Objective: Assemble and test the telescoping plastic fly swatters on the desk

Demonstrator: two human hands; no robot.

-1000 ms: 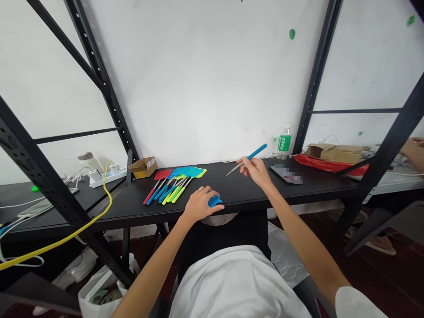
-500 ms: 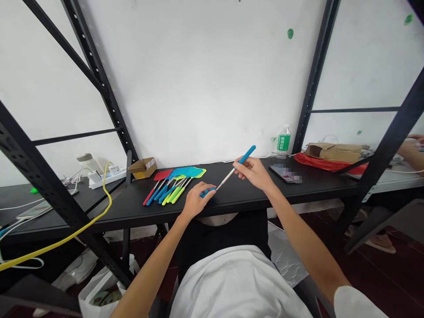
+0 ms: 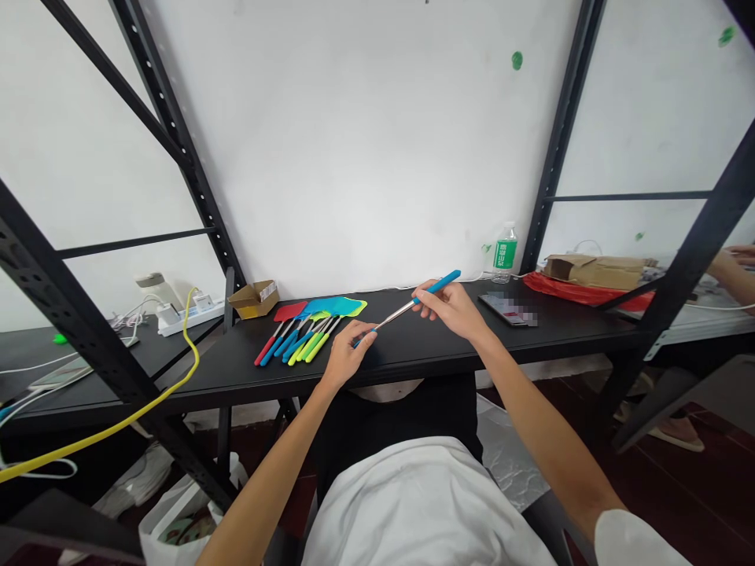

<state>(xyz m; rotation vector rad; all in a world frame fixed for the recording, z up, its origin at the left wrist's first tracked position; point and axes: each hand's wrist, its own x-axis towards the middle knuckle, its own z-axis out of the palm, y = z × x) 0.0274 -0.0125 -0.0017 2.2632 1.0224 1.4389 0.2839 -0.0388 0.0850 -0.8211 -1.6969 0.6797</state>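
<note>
A fly swatter with a blue foam handle (image 3: 441, 286) and a silver rod is held up over the front of the black table, slanting up to the right. My right hand (image 3: 453, 308) is closed around it where handle and rod meet. At the rod's lower end, my left hand (image 3: 348, 352) pinches the swatter's blue head, mostly hidden by the fingers. To the left, several more fly swatters (image 3: 337, 306) lie fanned in an overlapping pile, with red, blue and yellow-green heads and handles pointing toward me.
A small open cardboard box (image 3: 253, 300) stands left of the pile. To the right lie a phone (image 3: 508, 309) and an upright water bottle (image 3: 505, 253). Black metal posts flank the table (image 3: 425, 346). A yellow cable (image 3: 187, 369) hangs at left. Another person's arm (image 3: 734, 271) shows at far right.
The swatter has tipped to a flatter slant, its handle end moving down and slightly right. My left hand has shifted slightly left and up with the head; my right hand barely moved.
</note>
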